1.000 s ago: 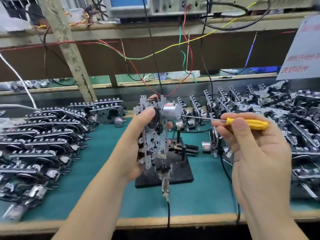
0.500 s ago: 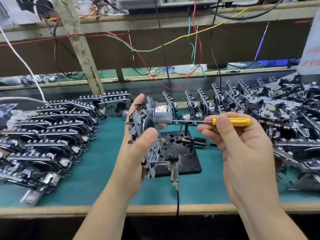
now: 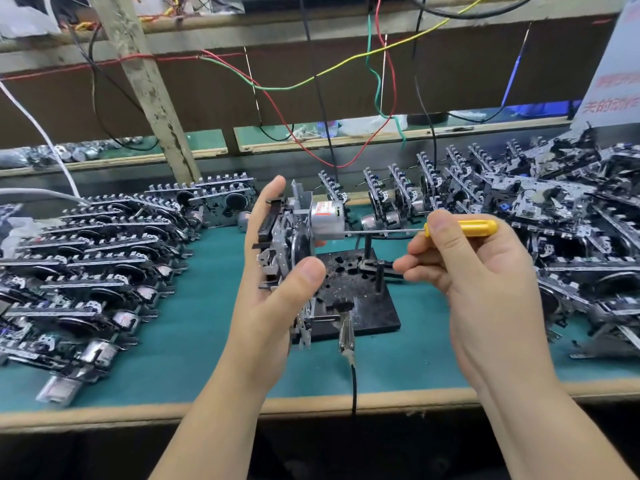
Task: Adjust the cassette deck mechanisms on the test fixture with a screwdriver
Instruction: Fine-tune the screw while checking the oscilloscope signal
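My left hand (image 3: 268, 299) grips a cassette deck mechanism (image 3: 294, 237) held upright on edge, above the left part of the black test fixture plate (image 3: 367, 303). A silver motor (image 3: 327, 219) sticks out of the mechanism's right side. My right hand (image 3: 481, 282) pinches a yellow-handled screwdriver (image 3: 460, 228) held level. Its thin shaft points left and its tip meets the motor's end. The fixture has holes, upright posts and a clamp at its front.
Rows of cassette mechanisms (image 3: 90, 258) lie on the green mat at the left. A big heap of mechanisms (image 3: 554, 216) fills the right and back. A black cable (image 3: 353, 386) runs from the fixture over the bench's front edge. Coloured wires (image 3: 346, 60) hang above.
The mechanism has turned in my left hand, from face-on to edge-on. The screwdriver tip stays at the motor. The camera view has tilted down a little.
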`<act>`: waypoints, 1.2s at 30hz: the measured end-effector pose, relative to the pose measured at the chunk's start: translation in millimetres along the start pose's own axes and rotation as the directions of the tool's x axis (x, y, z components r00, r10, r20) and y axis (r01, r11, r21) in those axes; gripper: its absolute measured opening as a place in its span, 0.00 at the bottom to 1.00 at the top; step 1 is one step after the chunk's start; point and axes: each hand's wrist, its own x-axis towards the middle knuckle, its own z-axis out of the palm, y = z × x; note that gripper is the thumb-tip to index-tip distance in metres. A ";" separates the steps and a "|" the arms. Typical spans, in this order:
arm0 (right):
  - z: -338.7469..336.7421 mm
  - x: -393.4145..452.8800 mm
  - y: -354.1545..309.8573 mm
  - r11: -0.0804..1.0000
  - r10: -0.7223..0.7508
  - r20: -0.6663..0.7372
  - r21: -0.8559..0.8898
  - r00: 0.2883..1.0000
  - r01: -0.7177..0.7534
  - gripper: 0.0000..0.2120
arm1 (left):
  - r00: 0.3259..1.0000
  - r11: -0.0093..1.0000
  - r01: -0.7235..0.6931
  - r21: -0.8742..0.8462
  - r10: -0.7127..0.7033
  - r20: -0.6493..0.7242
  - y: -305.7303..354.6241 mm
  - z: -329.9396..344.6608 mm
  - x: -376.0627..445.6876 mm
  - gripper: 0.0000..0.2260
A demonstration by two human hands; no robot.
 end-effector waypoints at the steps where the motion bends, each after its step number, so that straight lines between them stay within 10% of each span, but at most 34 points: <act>1: -0.5 0.8 -0.7 1.000 -0.009 0.007 -0.003 1.000 0.009 0.14 | 1.000 1.000 0.010 -0.023 -0.011 -0.004 1.1 1.6 0.3 0.38; 22: -3.3 2.1 -3.0 0.995 -0.099 0.036 -0.023 0.994 0.100 0.10 | 0.994 0.975 0.105 -0.196 -0.108 -0.004 6.9 7.3 2.7 0.43; 27: -24.9 16.5 -5.2 0.991 -0.134 -0.012 -0.009 0.991 0.134 0.08 | 1.000 0.980 0.020 0.199 -0.016 -0.023 14.1 -5.2 28.1 0.35; 31: -34.6 20.0 3.0 0.991 -0.109 0.016 -0.081 0.994 0.110 0.01 | 0.977 0.540 -0.072 0.839 -0.132 0.169 13.9 -8.5 70.9 0.44; 36: -37.6 16.2 17.0 0.986 -0.082 -0.004 -0.144 0.997 0.080 0.05 | 0.878 0.172 -0.267 0.948 -0.362 0.313 -14.5 4.5 107.0 0.49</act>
